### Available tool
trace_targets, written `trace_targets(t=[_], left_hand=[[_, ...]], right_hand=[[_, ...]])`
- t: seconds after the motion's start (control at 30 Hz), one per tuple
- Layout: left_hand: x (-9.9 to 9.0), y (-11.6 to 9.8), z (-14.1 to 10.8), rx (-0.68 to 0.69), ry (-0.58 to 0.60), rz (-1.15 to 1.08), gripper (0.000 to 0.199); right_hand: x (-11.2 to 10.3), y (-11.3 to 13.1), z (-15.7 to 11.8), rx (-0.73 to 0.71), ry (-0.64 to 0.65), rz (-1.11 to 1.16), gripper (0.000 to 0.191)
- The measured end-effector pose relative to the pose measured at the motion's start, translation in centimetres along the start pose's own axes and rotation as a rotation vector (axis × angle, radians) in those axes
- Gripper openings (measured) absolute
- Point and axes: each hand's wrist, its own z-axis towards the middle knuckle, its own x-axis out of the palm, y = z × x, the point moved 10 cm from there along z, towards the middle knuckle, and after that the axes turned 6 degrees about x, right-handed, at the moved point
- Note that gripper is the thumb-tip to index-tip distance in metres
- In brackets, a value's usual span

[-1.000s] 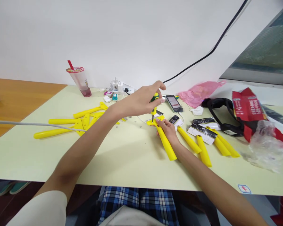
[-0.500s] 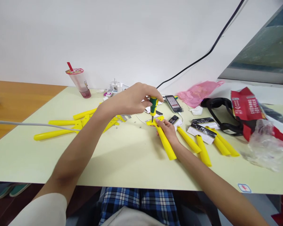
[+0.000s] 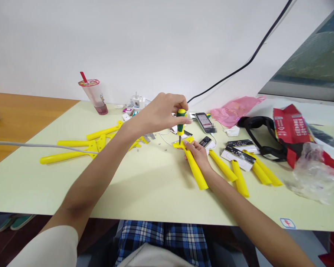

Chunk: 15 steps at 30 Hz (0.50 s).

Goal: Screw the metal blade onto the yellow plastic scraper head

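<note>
Head: pale table [image 3: 144, 193] by white wall [image 3: 144, 44]; left grip [image 3: 163, 113] clasps screwdriver [image 3: 180, 128], right grip [image 3: 199, 154] yellow tool [image 3: 196, 170].

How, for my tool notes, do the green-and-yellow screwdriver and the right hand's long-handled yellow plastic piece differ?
The screwdriver stands near upright; the yellow piece slants. The screwdriver's handle mixes green and yellow; the piece's looks all yellow. The screwdriver is at the left hand, the piece in the right hand. Both show yellow.

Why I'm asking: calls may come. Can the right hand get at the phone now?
Probably yes: the phone lies uncovered just beyond the right hand, though it holds the yellow handle.
</note>
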Motion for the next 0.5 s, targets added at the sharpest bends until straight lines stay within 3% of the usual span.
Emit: trace_targets(t=[0.33, 0.5], left_hand=[[-0.1, -1.3, 0.1, 0.073, 0.010, -0.060, 0.019], [1.0, -2.3, -0.3, 0.153, 0.146, -0.136, 0.036]], right_hand=[[0.2, -0.3, 0.0, -0.018, 0.033, 0.019, 0.054], [0.1, -0.1, 0.1, -0.022, 0.019, 0.015, 0.055]])
